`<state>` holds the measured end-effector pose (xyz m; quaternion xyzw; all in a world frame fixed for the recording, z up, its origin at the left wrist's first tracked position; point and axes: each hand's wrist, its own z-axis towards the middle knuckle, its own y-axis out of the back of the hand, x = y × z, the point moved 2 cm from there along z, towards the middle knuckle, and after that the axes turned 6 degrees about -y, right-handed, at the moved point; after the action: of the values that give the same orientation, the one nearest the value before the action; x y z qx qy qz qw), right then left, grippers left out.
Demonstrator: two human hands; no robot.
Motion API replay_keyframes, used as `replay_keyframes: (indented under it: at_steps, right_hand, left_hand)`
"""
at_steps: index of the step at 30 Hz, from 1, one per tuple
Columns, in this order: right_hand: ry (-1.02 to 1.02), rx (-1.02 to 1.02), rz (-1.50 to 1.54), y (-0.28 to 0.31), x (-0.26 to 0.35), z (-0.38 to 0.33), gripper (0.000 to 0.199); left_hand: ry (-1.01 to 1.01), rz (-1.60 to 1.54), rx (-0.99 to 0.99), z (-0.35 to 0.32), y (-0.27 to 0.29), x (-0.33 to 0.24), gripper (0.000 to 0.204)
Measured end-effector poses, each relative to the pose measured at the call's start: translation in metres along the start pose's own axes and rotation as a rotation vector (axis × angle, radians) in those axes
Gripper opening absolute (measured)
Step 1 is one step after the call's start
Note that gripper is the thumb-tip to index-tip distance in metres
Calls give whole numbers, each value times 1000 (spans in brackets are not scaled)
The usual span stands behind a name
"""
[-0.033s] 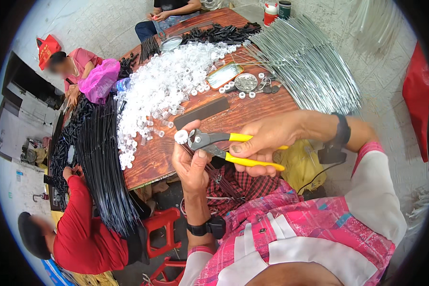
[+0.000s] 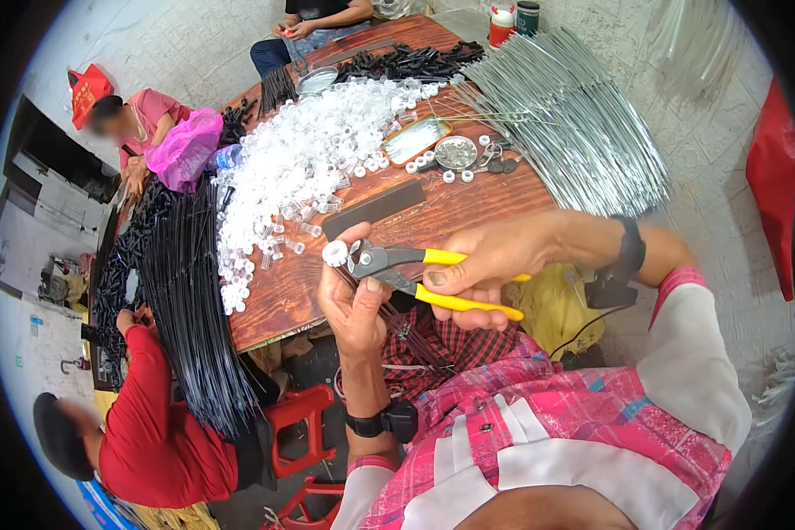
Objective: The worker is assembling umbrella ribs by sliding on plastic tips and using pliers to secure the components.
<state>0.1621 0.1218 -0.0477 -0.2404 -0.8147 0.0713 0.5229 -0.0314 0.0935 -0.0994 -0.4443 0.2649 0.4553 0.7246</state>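
Observation:
My right hand (image 2: 479, 269) is closed round the yellow handles of a pair of pliers (image 2: 389, 259), whose dark jaws point left. Their tips meet beside a small white plastic cap (image 2: 335, 253), which my left hand (image 2: 353, 309) pinches between its fingers. Thin dark rods (image 2: 406, 340) run from under my left fingers down toward my lap. What exactly lies between the jaws is too small to make out. Beyond my hands, a dark flat bar (image 2: 374, 210) lies on the wooden table (image 2: 278, 305).
Clear and white plastic pieces (image 2: 300, 146) are heaped on the table. Silvery rods (image 2: 583, 124) lie at the right, black rods (image 2: 190, 300) at the left. A round dish (image 2: 456, 153) and an orange-rimmed tray (image 2: 415, 141) stand mid-table. Co-workers sit left and far; a red stool (image 2: 299, 424) is near.
The pliers' handles and my right hand have shifted very slightly. My left hand keeps the cap in the same place.

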Motion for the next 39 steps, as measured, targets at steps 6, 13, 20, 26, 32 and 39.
replay_keyframes:
  at_steps: [6, 13, 20, 26, 32, 39]
  right_hand:
    - [105, -4, 42, 1, -17, 19, 48]
    - [88, -56, -52, 5, -13, 20, 53]
    - [19, -46, -86, 6, 0, 11, 52]
    - [-54, 102, 16, 12, 4, 5, 52]
    - [-93, 62, -98, 17, 10, 0, 49]
    - [-43, 19, -117, 17, 5, 6, 50]
  left_hand:
    - [-8, 55, -46, -1, 5, 3, 64]
    - [-39, 19, -42, 0, 3, 1, 54]
    - [-14, 70, -76, -2, 7, 1, 61]
    - [-22, 84, -43, -1, -1, -4, 49]
    - [-10, 104, -58, -2, -5, -5, 48]
    - [-43, 136, -54, -2, -1, -2, 44]
